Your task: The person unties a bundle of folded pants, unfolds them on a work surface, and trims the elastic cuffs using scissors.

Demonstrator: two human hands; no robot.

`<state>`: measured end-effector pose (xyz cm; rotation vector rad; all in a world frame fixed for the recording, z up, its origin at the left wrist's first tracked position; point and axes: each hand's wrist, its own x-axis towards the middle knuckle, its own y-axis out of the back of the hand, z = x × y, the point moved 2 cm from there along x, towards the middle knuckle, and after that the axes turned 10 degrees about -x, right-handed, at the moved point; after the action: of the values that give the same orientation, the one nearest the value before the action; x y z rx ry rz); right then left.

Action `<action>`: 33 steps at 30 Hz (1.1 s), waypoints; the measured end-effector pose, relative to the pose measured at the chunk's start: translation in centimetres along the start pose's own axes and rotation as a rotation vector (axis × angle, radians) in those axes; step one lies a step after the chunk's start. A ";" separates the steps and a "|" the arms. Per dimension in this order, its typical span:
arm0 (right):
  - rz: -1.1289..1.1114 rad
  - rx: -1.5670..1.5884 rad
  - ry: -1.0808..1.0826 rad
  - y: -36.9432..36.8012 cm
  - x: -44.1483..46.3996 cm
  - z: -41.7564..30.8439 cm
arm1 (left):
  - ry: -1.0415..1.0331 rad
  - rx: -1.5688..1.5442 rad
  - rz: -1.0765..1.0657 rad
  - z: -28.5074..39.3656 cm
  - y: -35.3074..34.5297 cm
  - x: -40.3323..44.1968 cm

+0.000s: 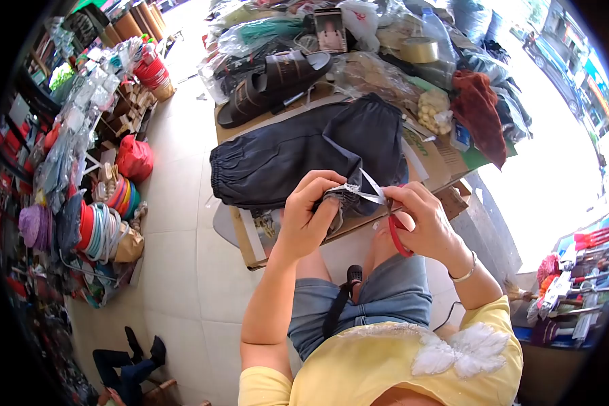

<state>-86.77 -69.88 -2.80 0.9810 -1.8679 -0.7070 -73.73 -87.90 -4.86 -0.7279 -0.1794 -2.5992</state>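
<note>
My left hand (pixel 310 215) pinches a bunched edge of dark cloth (pixel 338 201) with pale threads or lining along it. My right hand (pixel 423 220) grips a pair of scissors (pixel 400 237) by the red handles. The blades are spread apart and point left, their tips close to the cloth in my left hand; whether they touch it I cannot tell. Beyond my hands a dark navy garment (pixel 271 162) with gathered elastic ends lies across cardboard on the table. Whether the held cloth belongs to this garment is hidden by my fingers.
Behind the garment sit dark sandals (pixel 271 84), a roll of tape (pixel 419 49), a brown-red cloth (pixel 478 111) and heaped plastic bags. Crowded goods (pixel 105 230) line the left side. Another person's legs (pixel 125 365) show at lower left. Brushes (pixel 582 284) stand at right.
</note>
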 end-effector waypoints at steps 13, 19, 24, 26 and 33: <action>0.031 -0.158 0.073 1.5 -1.1 1.3 | 0.008 0.161 -0.041 0.8 -3.1 0.7; 0.039 -0.096 0.042 1.7 -1.7 1.7 | 0.010 0.164 -0.032 0.6 -3.1 0.7; 0.020 -0.082 0.059 1.3 -1.8 1.8 | -0.013 0.154 -0.043 0.5 -3.3 0.7; 0.011 -0.079 0.052 1.4 -1.9 1.7 | -0.024 0.142 -0.046 0.5 -3.3 0.7; -0.022 0.063 0.006 1.1 -1.9 1.6 | 0.006 0.150 -0.078 0.4 -3.1 0.5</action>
<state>-88.04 -67.51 -3.53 1.0438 -1.8866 -0.6603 -75.29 -85.26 -4.24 -0.6715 -0.4044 -2.6264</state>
